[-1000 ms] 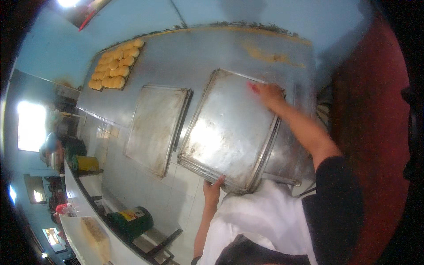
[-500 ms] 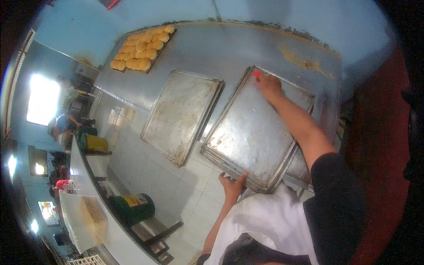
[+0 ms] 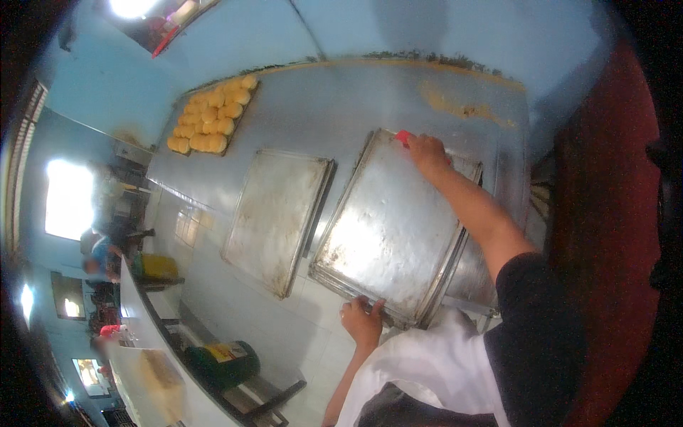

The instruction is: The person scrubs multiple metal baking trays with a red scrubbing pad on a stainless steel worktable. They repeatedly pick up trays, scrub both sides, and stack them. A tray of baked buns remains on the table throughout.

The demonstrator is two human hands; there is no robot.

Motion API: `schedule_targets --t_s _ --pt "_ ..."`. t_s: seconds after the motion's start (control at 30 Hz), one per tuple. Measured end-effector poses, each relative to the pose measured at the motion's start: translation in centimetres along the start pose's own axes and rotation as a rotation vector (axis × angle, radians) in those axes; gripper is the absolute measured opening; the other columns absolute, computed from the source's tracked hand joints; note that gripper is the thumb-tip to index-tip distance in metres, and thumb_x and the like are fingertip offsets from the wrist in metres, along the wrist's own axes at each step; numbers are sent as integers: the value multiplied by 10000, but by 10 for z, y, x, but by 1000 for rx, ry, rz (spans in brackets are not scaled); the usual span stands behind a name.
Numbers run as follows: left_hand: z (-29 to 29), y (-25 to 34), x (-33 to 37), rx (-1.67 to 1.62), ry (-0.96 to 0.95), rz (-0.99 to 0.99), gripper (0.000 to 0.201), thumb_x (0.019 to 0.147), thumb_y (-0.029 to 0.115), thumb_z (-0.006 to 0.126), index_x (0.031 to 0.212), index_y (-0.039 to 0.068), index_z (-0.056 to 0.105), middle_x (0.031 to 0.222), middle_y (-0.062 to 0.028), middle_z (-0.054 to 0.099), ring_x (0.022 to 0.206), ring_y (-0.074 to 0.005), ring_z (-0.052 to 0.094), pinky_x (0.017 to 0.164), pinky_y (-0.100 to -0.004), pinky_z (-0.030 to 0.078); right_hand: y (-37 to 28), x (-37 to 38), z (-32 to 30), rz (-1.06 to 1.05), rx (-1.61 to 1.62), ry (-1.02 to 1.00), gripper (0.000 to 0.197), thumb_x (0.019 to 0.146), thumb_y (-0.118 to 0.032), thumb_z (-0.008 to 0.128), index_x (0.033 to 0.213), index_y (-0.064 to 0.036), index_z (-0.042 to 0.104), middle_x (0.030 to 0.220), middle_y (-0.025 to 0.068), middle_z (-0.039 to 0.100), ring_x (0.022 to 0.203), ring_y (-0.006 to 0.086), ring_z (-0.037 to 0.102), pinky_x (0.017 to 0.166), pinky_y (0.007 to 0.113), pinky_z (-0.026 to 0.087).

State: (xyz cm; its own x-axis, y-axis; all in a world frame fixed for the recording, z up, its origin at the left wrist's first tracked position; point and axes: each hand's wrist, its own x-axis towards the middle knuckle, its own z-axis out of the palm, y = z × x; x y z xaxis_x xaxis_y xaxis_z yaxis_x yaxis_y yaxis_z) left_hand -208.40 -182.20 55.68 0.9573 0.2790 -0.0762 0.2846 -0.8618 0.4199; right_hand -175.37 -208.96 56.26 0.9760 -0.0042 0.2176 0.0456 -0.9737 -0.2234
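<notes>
My right hand [image 3: 428,156] is closed round a small red tool [image 3: 404,138], of which only one end shows; its kind is hard to make out. It is at the far edge of the topmost metal baking tray [image 3: 388,228] in a stack, near the far left corner. My left hand [image 3: 363,323] grips the stack's near edge, its fingers at the rim. The top tray is bare, shiny and stained along its edges. To the left, a second pile of baking trays [image 3: 277,213] juts over the table's front edge.
Golden buns [image 3: 210,117] fill a tray at the far left of the metal table [image 3: 320,107]. A blue wall [image 3: 455,35] rises behind. Left of me are a white counter [image 3: 153,341], a dark green container [image 3: 222,364] and a yellow one [image 3: 158,267]. People are in the left background.
The view has tilted up, so the table sits lower. My right hand and the red tool have shifted slightly right along the tray's far edge. My left hand stays at the near rim.
</notes>
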Motion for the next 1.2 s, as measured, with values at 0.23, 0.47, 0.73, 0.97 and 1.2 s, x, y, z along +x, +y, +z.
schedule_targets --t_s 0.23,0.47,0.73,0.97,1.2 --pt "18 -9 -1 -50 31 -16 437 725 354 816 917 6 635 851 -147 605 821 -348 572 733 -454 448 -100 -186 -20 -259 242 -921 441 1039 -378 310 1389 -178 491 1398 214 480 1292 363 464 1098 477 339" --pt "19 0 2 -391 -14 -250 370 778 323 783 895 14 618 799 -100 585 790 -271 581 707 -383 457 62 -61 -50 2 76 -117 261 976 -191 435 1047 -58 648 952 176 677 899 328 666 782 454 520" --pt "2 27 58 -1288 86 -543 377 969 390 548 930 19 600 813 -62 563 796 -175 577 649 -364 488 50 -71 -35 -24 198 -69 204 915 -214 519 1005 -82 646 932 178 672 893 370 662 744 511 516" --pt "-138 160 59 -1427 153 -39 468 988 396 538 1210 -15 552 1114 -120 639 995 -228 617 846 -364 504 94 -56 -178 255 432 585 330 909 -262 648 1158 -56 582 1056 189 684 882 372 672 785 426 529" --pt "-183 176 30 -1122 166 518 326 1011 263 524 1130 -22 628 1034 -58 676 890 -146 599 790 -302 475 63 -94 -236 162 811 1252 432 890 -329 695 1171 -38 543 1098 153 669 936 330 650 830 427 516"
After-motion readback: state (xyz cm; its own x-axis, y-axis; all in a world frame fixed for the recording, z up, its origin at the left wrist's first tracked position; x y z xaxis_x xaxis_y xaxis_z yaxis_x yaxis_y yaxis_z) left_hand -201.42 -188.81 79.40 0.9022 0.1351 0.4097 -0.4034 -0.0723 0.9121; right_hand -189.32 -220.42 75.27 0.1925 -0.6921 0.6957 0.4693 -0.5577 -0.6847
